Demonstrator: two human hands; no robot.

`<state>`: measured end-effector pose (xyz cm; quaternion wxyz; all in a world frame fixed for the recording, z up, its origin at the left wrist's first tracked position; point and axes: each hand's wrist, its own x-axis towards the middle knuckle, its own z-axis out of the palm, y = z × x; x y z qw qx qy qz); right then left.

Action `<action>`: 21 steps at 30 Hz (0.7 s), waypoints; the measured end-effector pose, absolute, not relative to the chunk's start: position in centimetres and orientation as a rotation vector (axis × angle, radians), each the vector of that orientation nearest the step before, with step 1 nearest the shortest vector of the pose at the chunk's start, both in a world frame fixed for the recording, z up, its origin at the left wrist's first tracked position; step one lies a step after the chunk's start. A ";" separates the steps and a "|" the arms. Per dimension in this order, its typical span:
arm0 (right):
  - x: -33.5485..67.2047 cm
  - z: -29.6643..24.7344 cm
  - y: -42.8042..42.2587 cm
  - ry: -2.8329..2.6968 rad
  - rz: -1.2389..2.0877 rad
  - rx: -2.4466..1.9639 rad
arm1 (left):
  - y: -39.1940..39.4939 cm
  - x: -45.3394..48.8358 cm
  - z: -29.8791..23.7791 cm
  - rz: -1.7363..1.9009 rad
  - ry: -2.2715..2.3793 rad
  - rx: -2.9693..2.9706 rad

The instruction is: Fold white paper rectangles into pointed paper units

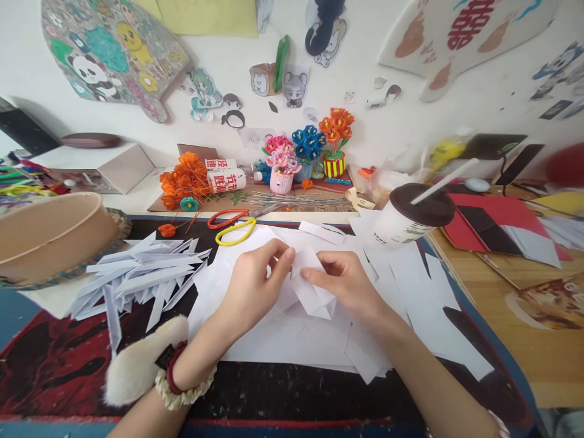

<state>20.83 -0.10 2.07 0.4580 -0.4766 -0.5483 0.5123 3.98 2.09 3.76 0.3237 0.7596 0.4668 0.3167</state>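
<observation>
**White against Black, Dark Red and Blue**

The folded paper [314, 296] and the loose sheets [274, 340] are finished in plain white; the folded strips [146, 274] are white, shaded in pale blue-grey. The mat [283, 395] is coloured black and mottled dark red, and is bordered in blue. On the scissors [252, 219], one handle loop is coloured orange-red, the other yellow. The cup [396, 230] is white, marked with dark print, and its lid [422, 205] is dark brown. Orange flowers [185, 176], pink flowers [280, 155] and blue flowers [309, 143] are displayed; the pot [334, 165] is striped in yellow and red. The wristband [173, 368] is coloured dark red, the scrunchie [186, 399] cream.
</observation>
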 end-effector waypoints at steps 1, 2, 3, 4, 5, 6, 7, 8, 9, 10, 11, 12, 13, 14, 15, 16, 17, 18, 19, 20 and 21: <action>20.8 2.0 -0.1 -1.355 1.261 -1.170 | 2.0 4.0 3.7 0.807 1.223 2.050; 20.8 2.0 -0.1 -1.361 1.257 -1.167 | 2.0 4.0 3.6 0.795 1.223 2.108; 20.8 1.9 -0.1 -1.365 1.254 -1.165 | 1.9 4.0 3.5 0.800 1.222 2.158; 20.8 1.8 -0.1 -1.366 1.252 -1.164 | 1.9 4.1 3.5 0.818 1.221 2.201; 20.8 1.7 0.0 -1.360 1.255 -1.162 | 1.8 4.1 3.4 0.838 1.219 2.234; 20.8 1.7 0.0 -1.347 1.262 -1.157 | 1.8 4.2 3.3 0.852 1.221 2.258; 20.7 1.6 0.0 -1.330 1.266 -1.146 | 1.8 4.2 3.2 0.852 1.228 2.275; 20.7 1.5 0.0 -1.312 1.269 -1.132 | 1.8 4.2 3.1 0.837 1.241 2.290; 20.6 1.5 0.0 -1.294 1.272 -1.115 | 1.9 4.2 3.0 0.813 1.257 2.308; 20.5 1.4 0.0 -1.277 1.274 -1.097 | 1.9 4.2 2.8 0.790 1.277 2.328; 20.4 1.4 0.0 -1.263 1.280 -1.082 | 2.0 4.1 2.6 0.771 1.295 2.351; 20.2 1.3 0.0 -1.250 1.286 -1.071 | 2.1 4.1 2.4 0.763 1.305 2.372; 20.1 1.3 -0.1 -1.238 1.292 -1.066 | 2.2 4.0 2.2 0.761 1.304 2.385; 20.1 1.2 -0.1 -1.228 1.298 -1.068 | 2.2 3.9 2.1 0.756 1.289 2.389; 20.0 1.2 -0.1 -1.219 1.307 -1.071 | 2.3 3.9 2.0 0.748 1.266 2.379; 20.0 1.2 -0.1 -1.209 1.321 -1.072 | 2.4 3.8 2.0 0.738 1.239 2.354; 20.0 1.2 -0.1 -1.202 1.344 -1.070 | 2.4 3.8 2.1 0.726 1.214 2.313; 20.0 1.2 -0.1 -1.200 1.366 -1.064 | 2.5 3.7 2.2 0.721 1.197 2.262; 20.0 1.3 -0.1 -1.203 1.380 -1.057 | 2.5 3.7 2.4 0.722 1.189 2.210; 20.1 1.3 -0.1 -1.214 1.380 -1.053 | 2.5 3.6 2.5 0.731 1.188 2.164; 20.1 1.3 0.0 -1.230 1.367 -1.053 | 2.5 3.6 2.7 0.743 1.187 2.131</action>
